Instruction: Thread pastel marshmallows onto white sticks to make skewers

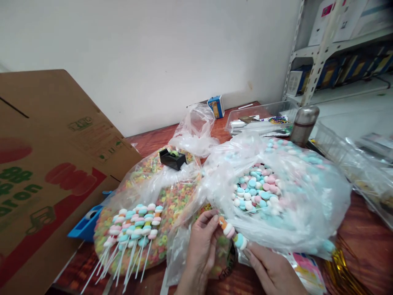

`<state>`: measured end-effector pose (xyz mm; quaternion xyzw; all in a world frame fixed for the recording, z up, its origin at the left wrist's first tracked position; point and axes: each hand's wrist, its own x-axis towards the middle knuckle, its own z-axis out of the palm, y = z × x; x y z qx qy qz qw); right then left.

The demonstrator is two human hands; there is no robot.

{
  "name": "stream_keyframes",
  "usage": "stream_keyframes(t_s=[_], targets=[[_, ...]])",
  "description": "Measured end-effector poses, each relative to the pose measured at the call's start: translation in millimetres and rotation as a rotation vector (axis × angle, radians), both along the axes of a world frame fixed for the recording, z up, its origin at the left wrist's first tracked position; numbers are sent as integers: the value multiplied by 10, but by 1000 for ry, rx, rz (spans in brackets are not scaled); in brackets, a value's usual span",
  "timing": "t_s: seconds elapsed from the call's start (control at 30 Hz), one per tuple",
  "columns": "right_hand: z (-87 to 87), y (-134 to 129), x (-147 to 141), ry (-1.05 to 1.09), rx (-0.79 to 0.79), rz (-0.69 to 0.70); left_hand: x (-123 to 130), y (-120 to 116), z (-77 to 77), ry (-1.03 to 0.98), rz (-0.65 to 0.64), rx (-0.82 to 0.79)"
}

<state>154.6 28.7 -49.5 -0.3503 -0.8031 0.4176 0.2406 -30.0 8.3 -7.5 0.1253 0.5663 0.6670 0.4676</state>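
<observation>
Between my two hands is a candy skewer of pink, white and blue marshmallows with ring candies among them. My left hand pinches at its upper left end, by an orange ring candy. The lower right end, by a blue and white marshmallow, is in the fingers of my right hand; its stick is hidden there. Just beyond my hands lies an open clear bag of marshmallows. To the left, several finished-looking candy skewers with white sticks rest on a large bag of ring candies.
A black tape dispenser sits on the ring candy bag. A cardboard box and a blue tape dispenser stand at left. Behind the marshmallows are a metal flask and a clear tray. Gold tinsel lies at front right.
</observation>
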Motion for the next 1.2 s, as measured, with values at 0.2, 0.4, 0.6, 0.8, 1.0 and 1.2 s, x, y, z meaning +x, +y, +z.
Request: stream_keyframes(t_s=[0.2, 0.4, 0.6, 0.8, 1.0, 1.2], targets=[[-36, 30, 53, -4, -97, -40, -424, -117, -128, 1075, 2, -172], [-47, 35, 50, -13, -133, -41, -309, -64, -189, 1403, -379, -194], [-35, -5, 47, -30, -72, -32, -269, -8, -204, 929, -210, -188], [-82, -48, -5, -80, -49, 25, -187, -54, -180, 209, -151, -71], [-144, -76, 4, -167, 26, -30, -6, -26, -123, 248, -171, -58], [-105, -21, 39, -111, 233, -69, 308, 116, 40, -227, -177, 142]])
